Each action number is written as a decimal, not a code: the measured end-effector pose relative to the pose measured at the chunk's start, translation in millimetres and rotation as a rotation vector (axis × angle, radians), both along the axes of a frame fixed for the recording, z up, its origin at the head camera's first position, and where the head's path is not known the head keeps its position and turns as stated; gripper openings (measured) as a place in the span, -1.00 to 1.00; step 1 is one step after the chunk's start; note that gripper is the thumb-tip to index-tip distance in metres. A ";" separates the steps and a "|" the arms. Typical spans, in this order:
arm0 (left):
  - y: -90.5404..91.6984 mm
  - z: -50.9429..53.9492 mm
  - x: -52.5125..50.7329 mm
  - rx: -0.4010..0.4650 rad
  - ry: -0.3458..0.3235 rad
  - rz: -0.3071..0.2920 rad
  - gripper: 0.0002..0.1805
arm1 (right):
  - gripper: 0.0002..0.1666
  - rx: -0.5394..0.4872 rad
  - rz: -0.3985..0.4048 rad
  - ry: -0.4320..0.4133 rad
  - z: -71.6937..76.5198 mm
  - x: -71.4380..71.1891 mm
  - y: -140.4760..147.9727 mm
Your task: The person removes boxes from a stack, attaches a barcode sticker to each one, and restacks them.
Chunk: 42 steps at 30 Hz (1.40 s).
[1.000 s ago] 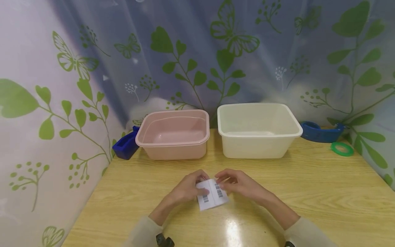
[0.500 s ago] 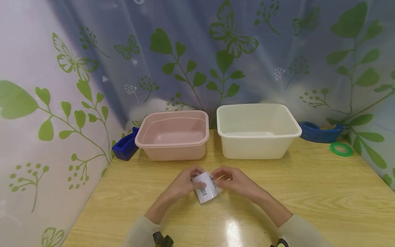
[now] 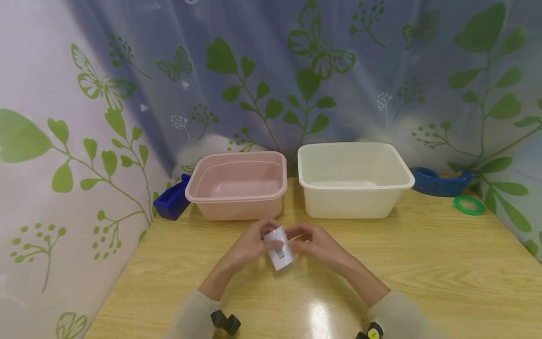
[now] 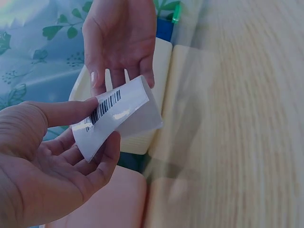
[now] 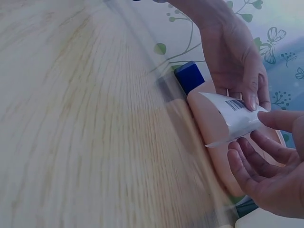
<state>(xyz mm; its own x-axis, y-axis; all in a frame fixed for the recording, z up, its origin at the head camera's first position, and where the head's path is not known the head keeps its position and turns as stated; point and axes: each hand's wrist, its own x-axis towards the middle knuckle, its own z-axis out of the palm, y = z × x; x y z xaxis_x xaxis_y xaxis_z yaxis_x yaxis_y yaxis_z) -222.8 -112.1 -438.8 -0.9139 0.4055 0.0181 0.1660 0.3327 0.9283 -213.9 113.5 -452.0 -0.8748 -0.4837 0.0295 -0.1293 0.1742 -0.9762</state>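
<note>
A small white glossy sheet of barcode labels [image 3: 281, 260] is bent over on itself between my hands, above the table in the head view. My left hand [image 3: 249, 244] pinches it, thumb on the printed face and fingers behind. From the other side my right hand [image 3: 318, 243] holds its edge, the thumb at the rim and curled fingers underneath. In the left wrist view the label sheet [image 4: 118, 107] shows a black barcode, and one end stands apart like an open fold. The right wrist view shows the curved sheet [image 5: 232, 118] with both thumbs on it.
Behind the hands stand a pink tub [image 3: 237, 207] and a white tub [image 3: 347, 202]. A dark blue holder [image 3: 171, 202] is at the left, a blue tape dispenser [image 3: 440, 182] and a green tape ring [image 3: 469, 205] at the right. A patterned curtain [image 3: 262, 70] hangs behind.
The label sheet went from nearly flat with two barcodes showing to folded with one showing. Both hands came closer together and moved slightly away from the body, toward the tubs.
</note>
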 end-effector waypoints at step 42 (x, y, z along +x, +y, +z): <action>13.6 15.6 -20.9 0.035 0.003 -0.049 -0.56 | -0.73 -0.184 -0.248 -0.047 6.1 -14.6 17.0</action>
